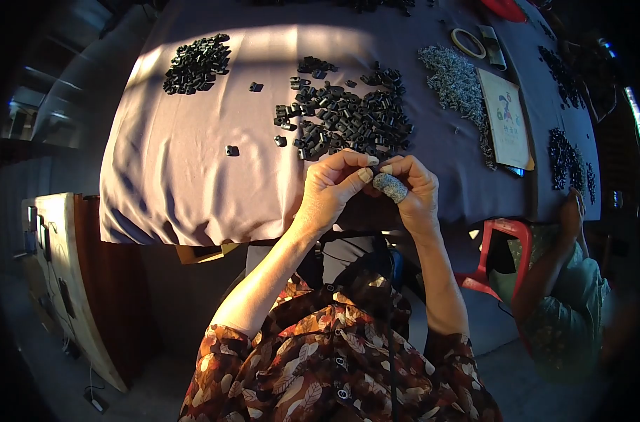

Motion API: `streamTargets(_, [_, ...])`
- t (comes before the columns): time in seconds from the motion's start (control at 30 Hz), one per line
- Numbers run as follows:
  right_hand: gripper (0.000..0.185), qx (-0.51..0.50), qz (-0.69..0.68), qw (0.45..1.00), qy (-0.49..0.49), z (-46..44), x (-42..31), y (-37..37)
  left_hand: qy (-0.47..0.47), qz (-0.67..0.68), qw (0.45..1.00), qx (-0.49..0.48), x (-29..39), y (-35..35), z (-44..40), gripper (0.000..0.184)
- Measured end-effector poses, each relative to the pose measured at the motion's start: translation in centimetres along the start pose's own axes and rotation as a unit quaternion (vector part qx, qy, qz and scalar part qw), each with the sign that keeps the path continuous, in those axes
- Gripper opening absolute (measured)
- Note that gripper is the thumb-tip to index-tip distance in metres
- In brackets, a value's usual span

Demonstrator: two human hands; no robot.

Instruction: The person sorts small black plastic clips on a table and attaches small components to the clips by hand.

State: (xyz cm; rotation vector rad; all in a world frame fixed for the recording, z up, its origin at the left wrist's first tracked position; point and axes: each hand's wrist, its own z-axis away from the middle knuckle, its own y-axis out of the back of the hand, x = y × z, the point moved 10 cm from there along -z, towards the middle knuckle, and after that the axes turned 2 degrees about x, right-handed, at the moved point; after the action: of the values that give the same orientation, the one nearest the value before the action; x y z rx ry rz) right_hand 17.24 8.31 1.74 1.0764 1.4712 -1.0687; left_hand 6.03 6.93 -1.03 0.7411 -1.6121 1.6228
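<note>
My left hand (332,186) and my right hand (415,190) meet at the near edge of the cloth-covered table. Between their pinched fingertips is a small dark piece (376,169), mostly hidden by the fingers. A grey speckled wrap (389,187) is around one finger of my right hand. Just beyond the hands lies a large pile of small black parts (355,116). A few single black parts (232,150) lie apart to the left of it.
Another black pile (197,65) is at the far left. To the right are small silvery pieces (452,77), a ring (468,43) and a printed booklet (504,119). A person's arm (555,246) and a red stool (490,257) are at the right.
</note>
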Motion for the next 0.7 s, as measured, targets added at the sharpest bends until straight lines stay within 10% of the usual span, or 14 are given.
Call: streamTargets(0.7, [0.019, -0.020, 0.038, 0.997, -0.066, -0.25, 0.53, -0.54, -0.024, -0.061, 0.998, -0.008, 0.19, 0.08, 0.18, 0.010])
